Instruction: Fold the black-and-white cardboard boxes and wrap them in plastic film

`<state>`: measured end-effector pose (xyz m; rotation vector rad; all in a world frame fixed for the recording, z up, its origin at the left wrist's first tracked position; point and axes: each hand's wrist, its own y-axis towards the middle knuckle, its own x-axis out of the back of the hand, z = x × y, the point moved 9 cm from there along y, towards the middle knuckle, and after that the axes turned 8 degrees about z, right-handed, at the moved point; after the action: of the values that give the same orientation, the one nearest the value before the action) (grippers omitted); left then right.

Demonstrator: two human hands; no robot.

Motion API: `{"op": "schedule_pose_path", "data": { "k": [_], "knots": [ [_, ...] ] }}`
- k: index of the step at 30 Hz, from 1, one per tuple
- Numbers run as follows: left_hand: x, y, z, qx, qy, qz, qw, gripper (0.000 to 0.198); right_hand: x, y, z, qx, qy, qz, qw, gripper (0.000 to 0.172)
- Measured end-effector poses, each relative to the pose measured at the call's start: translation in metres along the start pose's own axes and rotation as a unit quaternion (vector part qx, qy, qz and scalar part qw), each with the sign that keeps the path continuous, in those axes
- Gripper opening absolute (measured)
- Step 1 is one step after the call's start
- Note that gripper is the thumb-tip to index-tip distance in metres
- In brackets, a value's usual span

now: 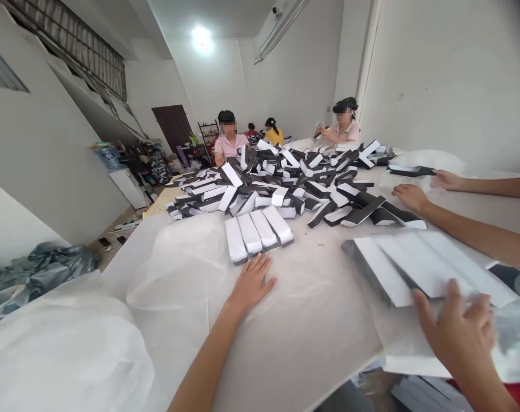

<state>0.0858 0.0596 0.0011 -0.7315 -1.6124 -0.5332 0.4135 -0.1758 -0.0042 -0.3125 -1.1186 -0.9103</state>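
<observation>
My left hand (251,284) lies flat on the table covering with its fingers spread. Its fingertips reach the near edge of a row of several white-topped, dark-sided narrow boxes (260,230), which seem to be in clear plastic. My right hand (459,332) is open, fingers apart, at the near side of a second group of white boxes (427,266) in a clear plastic bag. Slight blur hides whether these fingers touch the bag. Beyond both groups, a big heap of loose black-and-white folded card pieces (285,177) spreads across the table.
A co-worker's hands (409,197) reach in from the right, one at a black-and-white piece (409,170). White plastic sheets (174,269) lie at left. Two people in pink sit behind the heap. More boxes (427,395) lie below the table edge. Dark plastic bags (49,266) sit on the left.
</observation>
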Motion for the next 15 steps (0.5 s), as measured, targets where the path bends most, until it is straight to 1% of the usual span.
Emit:
{"op": "schedule_pose_path", "data": {
  "k": [1, 3, 4, 6, 10, 15],
  "knots": [
    [0.0, -0.001, 0.0, 0.002, 0.0, 0.001, 1.0, 0.061, -0.01, 0.004, 0.0, -0.005, 0.033, 0.007, 0.999, 0.085],
    [-0.001, -0.002, -0.001, 0.005, -0.001, 0.005, 1.0, 0.063, -0.019, 0.015, 0.005, -0.005, 0.099, -0.004, 0.995, 0.086],
    [-0.001, -0.002, -0.002, 0.007, -0.001, 0.007, 1.0, 0.064, -0.024, 0.023, 0.011, 0.004, 0.104, 0.01, 0.995, 0.087],
    [-0.002, -0.003, -0.003, 0.009, -0.002, 0.01, 1.0, 0.065, -0.028, 0.038, 0.021, 0.013, 0.089, 0.023, 0.996, 0.088],
    [0.0, -0.005, -0.004, 0.013, -0.009, 0.011, 1.0, 0.064, -0.032, 0.063, 0.035, 0.052, 0.049, 0.018, 0.997, 0.081],
    [0.004, -0.006, -0.007, 0.008, -0.014, 0.003, 1.0, 0.062, -0.052, 0.09, 0.044, 0.123, 0.047, 0.054, 0.99, 0.074]
  ]
}}
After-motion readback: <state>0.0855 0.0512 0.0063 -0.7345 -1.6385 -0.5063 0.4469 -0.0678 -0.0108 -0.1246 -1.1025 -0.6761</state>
